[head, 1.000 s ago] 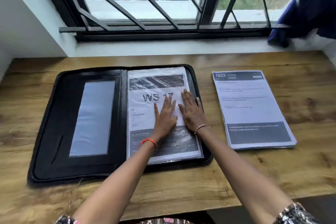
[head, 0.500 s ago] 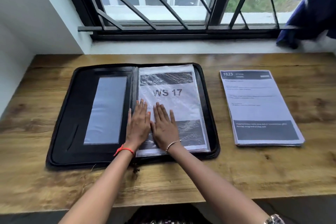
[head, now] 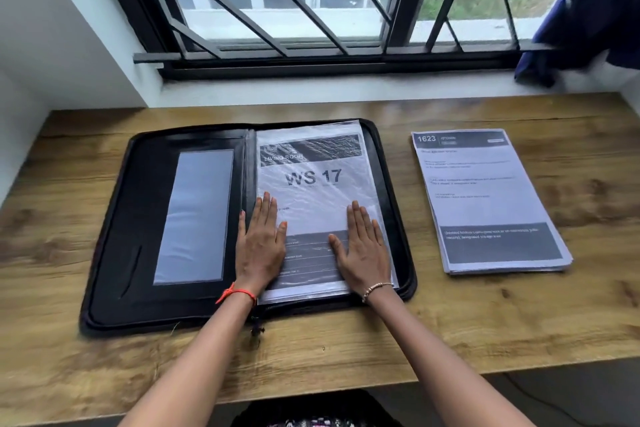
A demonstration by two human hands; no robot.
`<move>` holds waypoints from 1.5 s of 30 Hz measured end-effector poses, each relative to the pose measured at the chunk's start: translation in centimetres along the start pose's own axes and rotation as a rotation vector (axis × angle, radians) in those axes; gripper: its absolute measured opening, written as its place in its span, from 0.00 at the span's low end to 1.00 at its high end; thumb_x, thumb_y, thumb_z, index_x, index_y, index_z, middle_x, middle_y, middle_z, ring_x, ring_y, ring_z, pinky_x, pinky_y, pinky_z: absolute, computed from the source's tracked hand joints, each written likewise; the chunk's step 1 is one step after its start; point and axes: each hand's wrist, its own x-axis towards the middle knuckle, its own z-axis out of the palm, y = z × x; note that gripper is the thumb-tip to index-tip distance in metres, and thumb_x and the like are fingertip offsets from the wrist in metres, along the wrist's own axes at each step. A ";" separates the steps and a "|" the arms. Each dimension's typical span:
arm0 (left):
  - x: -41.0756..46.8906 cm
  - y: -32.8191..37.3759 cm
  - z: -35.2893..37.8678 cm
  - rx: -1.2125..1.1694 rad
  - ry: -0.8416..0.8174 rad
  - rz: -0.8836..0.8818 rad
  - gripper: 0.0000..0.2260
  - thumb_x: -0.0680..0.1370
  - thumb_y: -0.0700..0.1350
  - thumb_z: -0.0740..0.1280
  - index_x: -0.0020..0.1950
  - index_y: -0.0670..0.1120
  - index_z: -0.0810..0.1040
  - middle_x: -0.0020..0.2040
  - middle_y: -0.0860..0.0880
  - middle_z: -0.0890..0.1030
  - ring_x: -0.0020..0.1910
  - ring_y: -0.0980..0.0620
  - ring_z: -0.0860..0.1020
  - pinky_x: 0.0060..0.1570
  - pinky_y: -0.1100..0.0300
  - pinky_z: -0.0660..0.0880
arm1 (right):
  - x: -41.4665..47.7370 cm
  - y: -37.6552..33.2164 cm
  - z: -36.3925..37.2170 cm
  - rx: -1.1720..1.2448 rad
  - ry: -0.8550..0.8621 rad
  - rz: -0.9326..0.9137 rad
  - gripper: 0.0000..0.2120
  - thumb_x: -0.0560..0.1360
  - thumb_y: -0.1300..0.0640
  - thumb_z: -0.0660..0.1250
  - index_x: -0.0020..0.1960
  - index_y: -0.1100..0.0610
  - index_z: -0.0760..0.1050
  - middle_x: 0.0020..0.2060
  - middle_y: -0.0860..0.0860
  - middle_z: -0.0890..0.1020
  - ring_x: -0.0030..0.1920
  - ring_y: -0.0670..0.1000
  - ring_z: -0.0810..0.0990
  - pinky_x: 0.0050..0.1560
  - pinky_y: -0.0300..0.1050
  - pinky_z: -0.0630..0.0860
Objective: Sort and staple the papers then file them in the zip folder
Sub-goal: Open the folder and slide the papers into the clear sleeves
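A black zip folder (head: 114, 253) lies open on the wooden desk. Its right half holds a clear plastic sleeve with a sheet headed "WS 17" (head: 315, 184) inside. My left hand (head: 259, 246) presses flat on the sleeve's lower left edge, next to the folder's spine. My right hand (head: 363, 250) presses flat on the sleeve's lower right part. Fingers of both hands are straight. A stack of printed papers (head: 485, 201), top sheet headed "1623", lies on the desk to the right of the folder, apart from both hands.
The desk (head: 346, 350) runs to a white sill and a barred window (head: 277, 10) at the back. A blue cloth (head: 588, 21) hangs at the window's right end. A white wall (head: 52, 45) borders the left side. The folder's left half has a clear pocket (head: 194, 218).
My hands have slid apart across the sleeve: the left stayed by the spine, the right moved to the right side. Earlier both lay together near the middle.
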 end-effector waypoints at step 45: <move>10.0 -3.0 -0.5 -0.015 0.036 -0.028 0.30 0.75 0.55 0.37 0.75 0.47 0.56 0.76 0.52 0.56 0.76 0.54 0.53 0.71 0.59 0.43 | 17.9 -6.2 0.2 -0.049 -0.072 -0.121 0.25 0.81 0.47 0.44 0.76 0.50 0.44 0.76 0.44 0.46 0.76 0.44 0.43 0.74 0.45 0.37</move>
